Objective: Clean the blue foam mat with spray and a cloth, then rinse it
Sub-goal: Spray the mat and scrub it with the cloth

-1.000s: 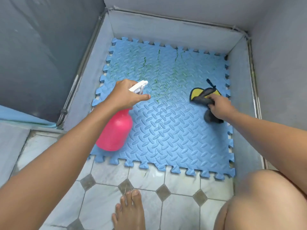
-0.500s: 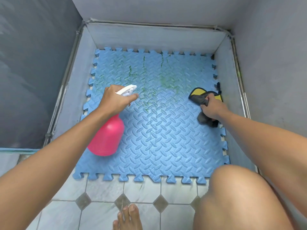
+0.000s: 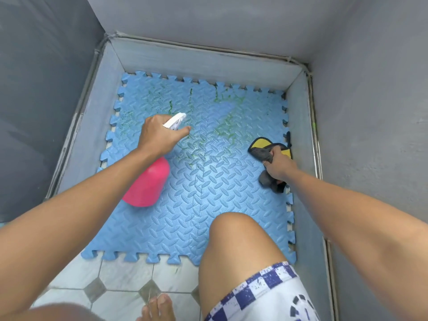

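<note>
Since the earlier frame, the view was shifted nearer the blue foam mat [image 3: 208,193]. Left hand [image 3: 157,135]: closed on the spray bottle [image 3: 148,184], nozzle aimed at the green stains [image 3: 222,128] beyond. Right hand [image 3: 279,164]: clenched on the cloth [image 3: 261,149], nearer those stains.

Head-worn view, steeply down, close
</note>
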